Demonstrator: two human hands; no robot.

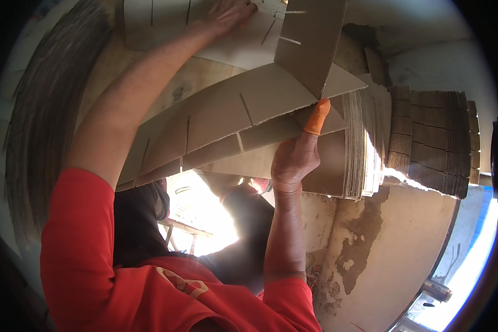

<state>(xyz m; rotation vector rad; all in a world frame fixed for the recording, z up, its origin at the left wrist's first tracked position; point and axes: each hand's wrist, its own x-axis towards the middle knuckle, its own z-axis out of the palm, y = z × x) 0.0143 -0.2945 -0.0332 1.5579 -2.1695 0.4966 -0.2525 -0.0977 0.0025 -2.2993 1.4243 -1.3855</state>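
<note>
My right hand (297, 157), with an orange finger cot (317, 116) on the thumb, is closed around the right end of several long grey cardboard strips (216, 119) with slots cut in their edges. Its thumb presses where a crosswise slotted cardboard piece (310, 41) stands upright against them; the other fingers are mostly hidden. At the top edge, my left hand (229, 15) bends its fingers at a paler slotted cardboard strip (166, 25) on the far side. The top of the picture cuts off part of that hand.
A tall stack of cardboard (55, 110) rises at the left. On the right stand a pile of cardboard sheets (365, 141) and darker slotted bundles (437, 138). A pale surface with worn patches (393, 238) lies below them. Bright light falls between my legs.
</note>
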